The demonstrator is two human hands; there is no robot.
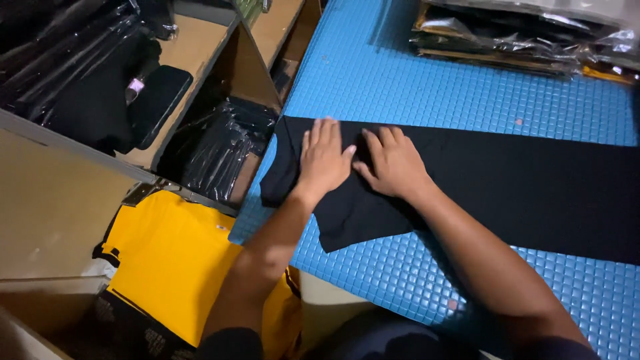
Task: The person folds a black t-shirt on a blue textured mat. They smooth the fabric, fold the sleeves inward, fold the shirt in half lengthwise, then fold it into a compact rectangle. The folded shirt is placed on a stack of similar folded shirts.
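Observation:
A black garment [507, 180] lies spread flat across a blue textured mat [413, 87]. My left hand [323, 160] presses flat on the garment's left end, fingers together and pointing away from me. My right hand [393, 163] rests beside it, fingers slightly bent on the cloth, thumb almost touching my left hand. Neither hand holds anything; both lie on top of the fabric near its left edge, where a fold of the cloth hangs over the mat's edge.
A stack of garments in clear plastic bags [527, 37] sits at the mat's far right. To the left stand cardboard boxes [220, 73] with black bagged clothing [220, 153]. A yellow garment [173, 260] lies below the mat's left edge.

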